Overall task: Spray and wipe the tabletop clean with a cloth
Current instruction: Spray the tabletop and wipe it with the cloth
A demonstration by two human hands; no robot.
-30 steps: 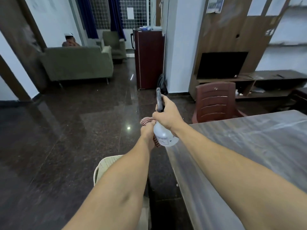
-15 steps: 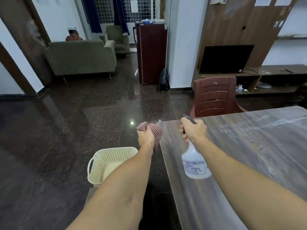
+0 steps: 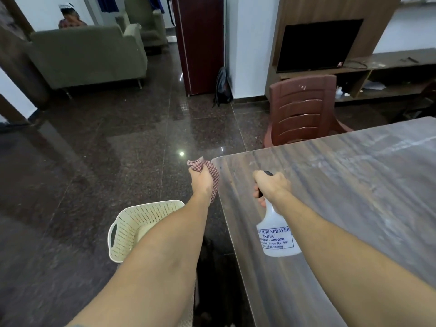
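Gripping spray bottle (image 3: 278,234), right hand (image 3: 271,186)

Left hand (image 3: 202,182) clenched, right hand (image 3: 271,188) gripping

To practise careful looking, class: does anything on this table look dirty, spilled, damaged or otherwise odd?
Pale, whitish smears streak the far tabletop, standing out against its dark wood grain. No spill or damage shows. The right hand grips the spray bottle over it; the left hand holds the cloth beside its corner.
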